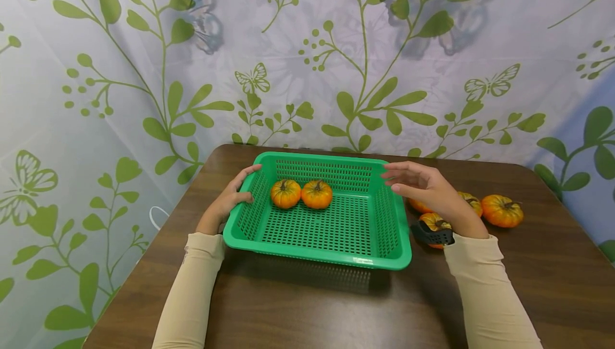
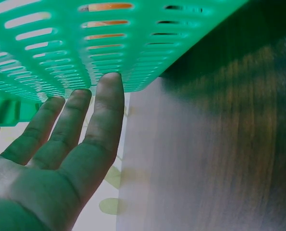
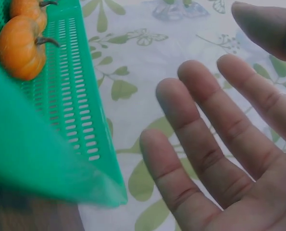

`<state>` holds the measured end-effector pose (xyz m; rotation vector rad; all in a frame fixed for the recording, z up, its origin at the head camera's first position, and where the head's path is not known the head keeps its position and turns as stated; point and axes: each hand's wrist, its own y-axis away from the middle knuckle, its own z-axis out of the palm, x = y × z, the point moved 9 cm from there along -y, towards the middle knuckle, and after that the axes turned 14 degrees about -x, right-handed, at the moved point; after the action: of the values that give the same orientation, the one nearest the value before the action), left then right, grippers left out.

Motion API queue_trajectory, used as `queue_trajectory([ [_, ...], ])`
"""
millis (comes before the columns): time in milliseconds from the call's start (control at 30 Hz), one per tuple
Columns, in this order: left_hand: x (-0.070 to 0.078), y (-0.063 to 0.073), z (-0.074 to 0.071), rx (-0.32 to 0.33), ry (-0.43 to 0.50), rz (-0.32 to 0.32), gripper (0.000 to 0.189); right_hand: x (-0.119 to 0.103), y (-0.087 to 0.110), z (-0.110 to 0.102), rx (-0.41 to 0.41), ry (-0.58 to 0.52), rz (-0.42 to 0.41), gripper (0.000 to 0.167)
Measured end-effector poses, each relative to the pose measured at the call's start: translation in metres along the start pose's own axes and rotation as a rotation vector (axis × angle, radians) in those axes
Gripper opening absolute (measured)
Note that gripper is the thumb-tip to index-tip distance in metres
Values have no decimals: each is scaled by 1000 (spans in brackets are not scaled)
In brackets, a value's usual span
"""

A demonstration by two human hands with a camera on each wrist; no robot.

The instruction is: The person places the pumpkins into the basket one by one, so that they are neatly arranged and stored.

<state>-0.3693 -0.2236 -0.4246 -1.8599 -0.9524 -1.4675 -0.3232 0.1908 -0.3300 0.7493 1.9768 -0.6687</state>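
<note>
A green plastic basket (image 1: 317,261) with slotted walls stands on the wooden table. Two small orange pumpkins, a left one (image 1: 285,194) and a right one (image 1: 316,195), sit side by side in its left rear part. My left hand (image 1: 229,199) is at the basket's left rim, the thumb over the rim and the other fingers extended along the outer wall; how firmly they touch is unclear. My right hand (image 1: 427,186) hovers by the right rear corner, holding nothing. In the right wrist view its fingers (image 3: 207,159) are spread and apart from the basket.
Right of the basket, several more pumpkins lie on the table (image 1: 543,285), one of them (image 1: 502,211) farthest right and others partly behind my right hand and its dark wrist strap (image 1: 432,233). A leaf-patterned cloth (image 1: 307,103) hangs behind the table.
</note>
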Motion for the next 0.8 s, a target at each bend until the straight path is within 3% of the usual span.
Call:
queue_trajectory([
  [500,1,0,1,2,-6,5,92,13,24,-9,103,16,-33,35],
  [800,-1,0,1,7,26,-5,92,21,42,-14,131,25,-66,45],
])
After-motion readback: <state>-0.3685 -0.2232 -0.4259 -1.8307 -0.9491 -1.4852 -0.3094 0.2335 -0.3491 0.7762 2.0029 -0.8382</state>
